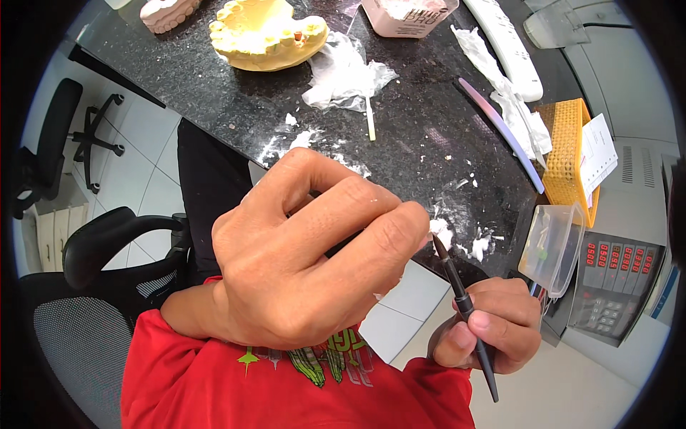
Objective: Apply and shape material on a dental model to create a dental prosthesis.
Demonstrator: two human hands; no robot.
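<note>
My left hand [321, 250] is raised in front of me, its fingers curled inward. Whatever they pinch is hidden behind the knuckles. My right hand [493, 325] grips a slim black brush [464, 306] between thumb and fingers. The brush slants up to the left, and its dark pointed tip reaches close to the left fingertips. Beyond the hands, white powder and crumbs [441, 232] lie scattered on the dark speckled worktop [407, 157].
A yellow dental model [268, 57], crumpled clear plastic [346, 75] and a pink tub [407, 21] stand at the back. To the right are a purple curved strip [500, 132], a yellow basket [561, 154], a clear box [550, 247] and a keypad machine [611, 286]. A chair [93, 322] is left.
</note>
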